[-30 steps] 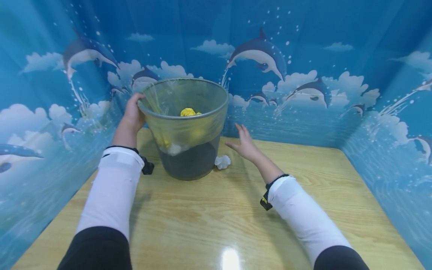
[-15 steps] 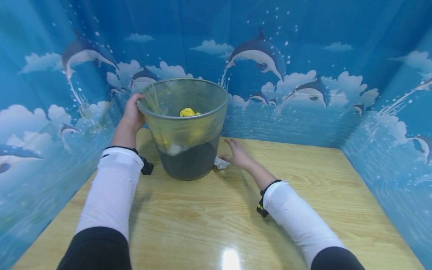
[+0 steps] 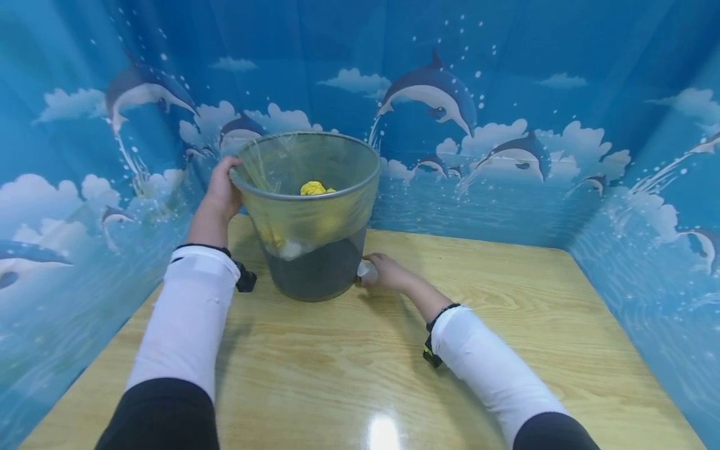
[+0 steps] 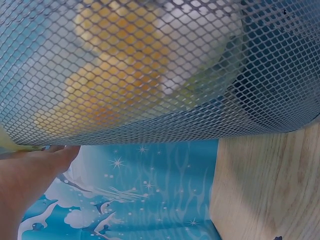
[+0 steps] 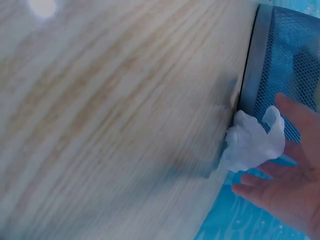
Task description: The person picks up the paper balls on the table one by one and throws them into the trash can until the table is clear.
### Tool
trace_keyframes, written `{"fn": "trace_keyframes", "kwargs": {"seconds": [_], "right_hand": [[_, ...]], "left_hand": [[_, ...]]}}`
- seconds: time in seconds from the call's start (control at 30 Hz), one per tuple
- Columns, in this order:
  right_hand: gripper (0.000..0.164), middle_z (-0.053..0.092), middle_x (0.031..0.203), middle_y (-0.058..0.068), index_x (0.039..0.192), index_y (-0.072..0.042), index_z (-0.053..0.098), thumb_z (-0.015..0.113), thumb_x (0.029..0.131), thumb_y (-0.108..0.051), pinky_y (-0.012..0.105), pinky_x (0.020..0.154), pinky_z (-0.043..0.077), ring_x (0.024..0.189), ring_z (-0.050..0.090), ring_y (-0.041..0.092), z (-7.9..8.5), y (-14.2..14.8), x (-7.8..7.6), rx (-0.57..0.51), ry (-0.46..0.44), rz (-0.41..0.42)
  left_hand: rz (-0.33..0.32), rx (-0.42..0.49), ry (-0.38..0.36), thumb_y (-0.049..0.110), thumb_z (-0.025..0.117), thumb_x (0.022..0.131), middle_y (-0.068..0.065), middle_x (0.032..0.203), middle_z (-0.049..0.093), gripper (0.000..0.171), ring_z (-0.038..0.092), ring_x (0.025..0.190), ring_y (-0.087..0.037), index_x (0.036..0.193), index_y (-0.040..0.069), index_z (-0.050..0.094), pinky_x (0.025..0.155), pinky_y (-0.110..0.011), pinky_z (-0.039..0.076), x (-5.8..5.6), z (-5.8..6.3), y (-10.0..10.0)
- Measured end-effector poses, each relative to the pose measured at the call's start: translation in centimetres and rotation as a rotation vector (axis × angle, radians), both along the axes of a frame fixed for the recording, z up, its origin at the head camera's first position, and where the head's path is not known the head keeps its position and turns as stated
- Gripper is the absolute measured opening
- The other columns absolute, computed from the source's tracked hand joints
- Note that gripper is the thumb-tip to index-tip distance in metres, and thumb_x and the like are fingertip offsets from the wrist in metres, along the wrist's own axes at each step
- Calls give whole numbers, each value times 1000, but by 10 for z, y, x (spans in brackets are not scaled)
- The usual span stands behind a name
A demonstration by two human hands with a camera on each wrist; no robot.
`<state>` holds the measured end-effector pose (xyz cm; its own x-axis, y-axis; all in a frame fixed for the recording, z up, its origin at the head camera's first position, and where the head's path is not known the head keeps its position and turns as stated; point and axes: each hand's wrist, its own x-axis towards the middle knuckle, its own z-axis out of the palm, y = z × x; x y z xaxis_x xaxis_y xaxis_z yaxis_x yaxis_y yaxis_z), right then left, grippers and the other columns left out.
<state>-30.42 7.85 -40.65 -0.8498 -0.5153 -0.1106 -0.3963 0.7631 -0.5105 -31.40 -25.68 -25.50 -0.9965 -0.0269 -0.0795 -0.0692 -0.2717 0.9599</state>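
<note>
A mesh wastebasket (image 3: 315, 269) lined with a clear plastic bag stands upright on the table. Inside it lie yellow crumpled paper (image 3: 312, 187) and a white wad (image 3: 290, 249), seen through the mesh. My left hand (image 3: 222, 190) grips the rim on its left side; in the left wrist view the hand (image 4: 37, 172) shows beside the mesh, its fingertips partly hidden. A crumpled white tissue (image 5: 252, 142) lies on the table against the wastebasket's lower right side. My right hand (image 3: 388, 273) is at the tissue, thumb and fingers around it.
The wood-grain table (image 3: 315, 362) spreads in front of the wastebasket. A blue dolphin-print curtain (image 3: 506, 81) encloses the back and both sides, close behind the wastebasket.
My right hand has come down and to the left, from above the table to the tissue, and its fingers have closed around it. My left hand and the wastebasket have stayed put.
</note>
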Motion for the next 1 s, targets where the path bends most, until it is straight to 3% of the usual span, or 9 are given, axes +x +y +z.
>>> {"fn": "trace_keyframes", "kwargs": {"seconds": [0.1, 0.2, 0.27, 0.43, 0.57, 0.7, 1.0], "right_hand": [[62, 44, 140, 28, 139, 5, 44, 69, 88, -19, 50, 110, 34, 131, 43, 42, -3, -1, 2, 4, 28, 32], [56, 49, 134, 28, 134, 6, 49, 70, 87, -16, 50, 108, 37, 127, 47, 41, -5, -2, 3, 1, 61, 49], [53, 50, 133, 28, 132, 6, 51, 69, 87, -15, 50, 107, 38, 125, 48, 41, -5, -2, 4, 12, 71, 55], [51, 49, 132, 28, 130, 4, 53, 71, 86, -13, 50, 105, 39, 123, 49, 41, -5, -1, 5, 61, 56, 59], [51, 52, 127, 27, 128, 4, 54, 74, 83, -11, 49, 102, 42, 117, 53, 39, -7, 0, 4, 91, 53, 57], [48, 56, 120, 23, 126, 3, 56, 74, 83, -12, 47, 98, 45, 111, 56, 37, -9, 2, 3, 111, 52, 57], [39, 60, 115, 21, 119, -2, 63, 74, 83, -13, 45, 96, 46, 108, 58, 34, -11, 3, 1, 183, 73, 100]], "left_hand": [[-11, 5, 4, 36, 34, 98, 14, 161, -15, 78, -3, 149, -8, 151, 32, -23, 120, -28, 7, 0, 0, 0], [-14, 18, -3, 36, 34, 98, 14, 160, -17, 79, -4, 149, -7, 150, 33, -25, 119, -28, 7, 0, 1, 0], [-11, 19, 1, 37, 35, 98, 10, 162, 0, 78, 7, 148, -9, 151, 33, -23, 118, -27, 11, 1, 1, 0], [-4, -1, 19, 38, 34, 99, 8, 156, 24, 75, 25, 141, -10, 152, 34, -19, 114, -28, 18, 1, 0, -1], [-9, 3, 8, 39, 34, 98, 12, 163, -4, 78, 8, 149, -9, 150, 34, -24, 118, -28, 13, -1, 0, 0], [-6, 11, -3, 39, 35, 98, 15, 160, -20, 80, -5, 150, -9, 148, 35, -28, 120, -29, 7, -3, -1, 1], [6, 23, -23, 39, 35, 97, 16, 157, -28, 82, -17, 148, -11, 147, 36, -29, 120, -29, 2, -3, -2, 0]]}}
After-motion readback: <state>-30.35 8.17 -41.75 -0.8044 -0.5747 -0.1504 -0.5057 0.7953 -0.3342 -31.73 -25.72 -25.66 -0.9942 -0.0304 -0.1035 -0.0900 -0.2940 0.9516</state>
